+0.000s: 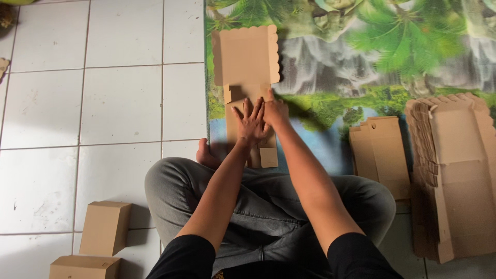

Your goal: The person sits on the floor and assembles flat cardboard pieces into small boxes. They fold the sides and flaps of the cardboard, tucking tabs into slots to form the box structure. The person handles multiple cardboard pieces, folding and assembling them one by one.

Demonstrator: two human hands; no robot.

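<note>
Nearest to us, two black sleeves and grey trousers [268, 206], the person sitting cross-legged on the floor, a bare foot [205, 154] peeking out just beyond the left knee. Down at the near left, two folded-up brown boxes: one upright [106, 228], another [85, 267] lying just in front of it at the frame's edge, both on the white floor tiles [119, 103].

Moving out along the forearms, both hands meet over a flat cardboard box blank [247, 77] lying on the edge of a mat printed with palms and a waterfall [361, 57]. The left hand [251, 121] is pressed flat on the narrow middle strip of the blank, fingers spread apart and pointing away, palm down. The right hand [274, 111] sits just beside it, touching it, fingers close together and laid on the same strip; it grips nothing that I can see, just pressing. A small tab of the blank sticks out near the wrists, toward the knees.

Beyond the hands, the wide scalloped panel of the blank stretches to the far side, lying flat.

Off to the right, a small pile of flat blanks [380, 152] rests on the mat, and further right a much bigger stack of scalloped flat blanks [460, 175] runs from near to far.
</note>
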